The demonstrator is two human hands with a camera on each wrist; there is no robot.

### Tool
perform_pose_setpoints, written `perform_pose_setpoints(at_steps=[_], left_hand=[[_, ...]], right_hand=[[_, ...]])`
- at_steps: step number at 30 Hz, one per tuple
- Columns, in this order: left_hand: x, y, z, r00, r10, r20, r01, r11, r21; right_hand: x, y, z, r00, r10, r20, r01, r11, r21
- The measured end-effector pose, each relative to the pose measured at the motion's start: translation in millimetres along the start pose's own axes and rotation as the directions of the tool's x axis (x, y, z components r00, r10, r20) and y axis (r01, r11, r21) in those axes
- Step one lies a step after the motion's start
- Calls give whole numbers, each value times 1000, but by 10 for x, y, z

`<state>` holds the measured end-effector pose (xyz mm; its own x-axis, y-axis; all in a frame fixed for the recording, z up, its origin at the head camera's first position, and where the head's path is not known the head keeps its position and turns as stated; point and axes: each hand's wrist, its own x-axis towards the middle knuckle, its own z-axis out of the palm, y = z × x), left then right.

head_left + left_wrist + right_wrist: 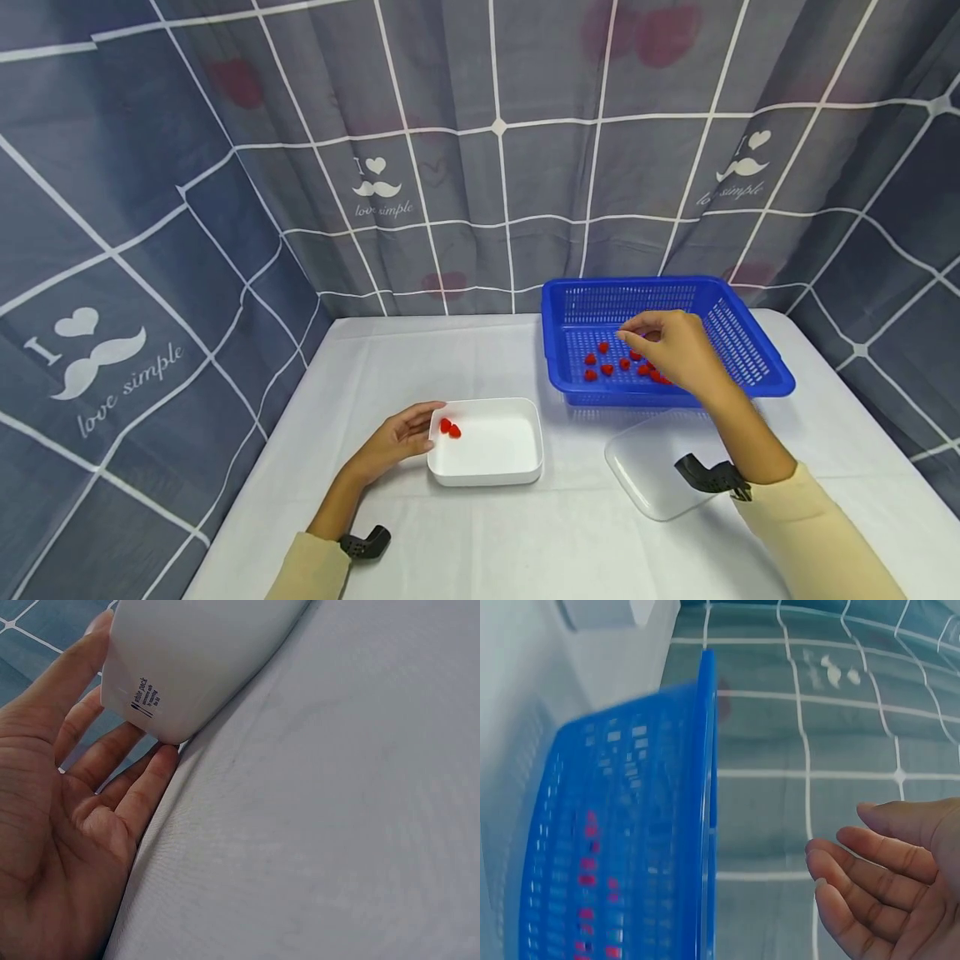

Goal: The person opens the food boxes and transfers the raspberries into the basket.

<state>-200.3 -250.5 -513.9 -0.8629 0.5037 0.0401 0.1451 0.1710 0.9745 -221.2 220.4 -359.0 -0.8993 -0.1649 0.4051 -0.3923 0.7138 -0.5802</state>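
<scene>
My left hand (pixel 401 435) holds the left end of a white rectangular box (pixel 491 479), thumb and fingers against its wall. In the left wrist view, small dark print shows on the box (pixel 199 660) beside the fingers. Two small red pieces (pixel 450 428) lie inside at the left, too small to identify. My right hand (pixel 678 350) hovers over a blue slotted basket (pixel 558 367), its fingers loosely bent. In the right wrist view, nothing shows between the thumb and fingers (pixel 870 870). Several red pieces (pixel 607 368) lie in the basket, some hidden behind that hand.
A clear plastic lid (pixel 648 475) lies on the white tablecloth (pixel 570 533) in front of the basket, partly beneath the right forearm. Grey checked curtains (pixel 457 183) hang behind the table and at both sides. Each wrist wears a black mount (pixel 365 543).
</scene>
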Motion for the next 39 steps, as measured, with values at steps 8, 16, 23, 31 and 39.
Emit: perform_pose_setpoints(at_steps=[8,16,23,31,39], left_hand=[[8,-8,-1,1000,20,11,-20,1000,-10],[17,-3,0,1000,11,8,-11,1000,7],[36,8,-5,1000,20,7,-21,999,41],[15,8,-10,1000,12,7,-12,1000,21],[14,11,-1,1000,-10,0,10,1000,29]], right_hand=[[-49,-295,262,998,-26,50,21,996,91],[-115,-570,554,993,-77,94,63,987,148],[-190,-731,788,985,-89,145,58,977,206],[-288,-849,1134,971,-112,212,61,970,233],[-326,-903,1469,959,-148,241,85,964,252]])
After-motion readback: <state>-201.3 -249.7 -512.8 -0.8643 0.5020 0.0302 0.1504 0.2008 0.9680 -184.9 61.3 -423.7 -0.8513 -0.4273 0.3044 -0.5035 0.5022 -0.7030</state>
